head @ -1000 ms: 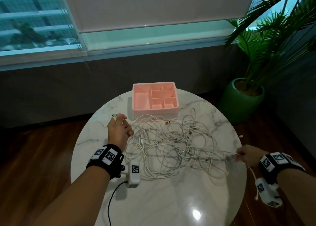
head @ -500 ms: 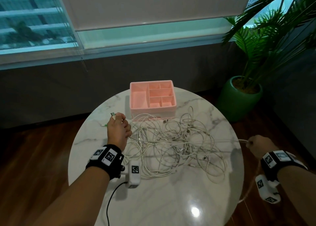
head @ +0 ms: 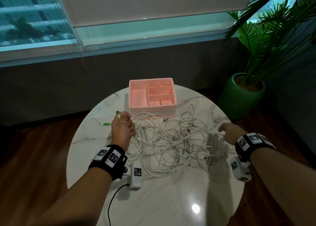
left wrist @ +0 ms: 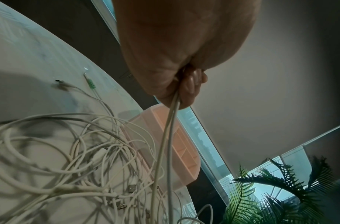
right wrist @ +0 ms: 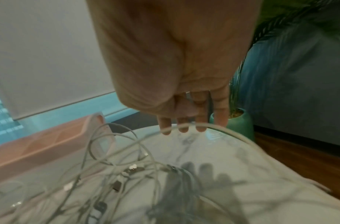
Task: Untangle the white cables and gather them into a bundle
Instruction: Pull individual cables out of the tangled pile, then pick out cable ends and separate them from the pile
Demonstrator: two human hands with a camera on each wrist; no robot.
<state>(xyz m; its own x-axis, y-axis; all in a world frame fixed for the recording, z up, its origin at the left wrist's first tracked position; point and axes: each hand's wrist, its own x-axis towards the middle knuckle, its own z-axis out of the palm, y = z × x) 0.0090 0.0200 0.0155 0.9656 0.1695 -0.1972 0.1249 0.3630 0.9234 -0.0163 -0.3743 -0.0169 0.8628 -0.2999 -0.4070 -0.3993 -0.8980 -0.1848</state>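
A loose tangle of white cables (head: 171, 143) is spread over the middle of the round marble table (head: 171, 200). My left hand (head: 124, 119) is at the tangle's left edge and grips a white cable in a fist, its USB plug (head: 118, 113) sticking out on top. In the left wrist view two strands (left wrist: 171, 128) run down from that fist (left wrist: 186, 84) into the heap (left wrist: 78, 159). My right hand (head: 224, 128) hovers over the tangle's right edge with straight fingers (right wrist: 201, 121). A cable loop (right wrist: 232, 133) arcs just by the fingertips, ungripped.
A pink compartment box (head: 152, 110) stands behind the cables at the table's far side. A green-tipped plug (head: 106, 123) lies left of my left hand. A potted palm in a green pot (head: 239, 95) is on the floor beyond the right edge. A black cord (head: 111, 201) trails from the left wrist camera.
My right hand had pulled a cable taut past the table's right edge; it has let go and come back left over the tangle with fingers straight. The left hand stays put.
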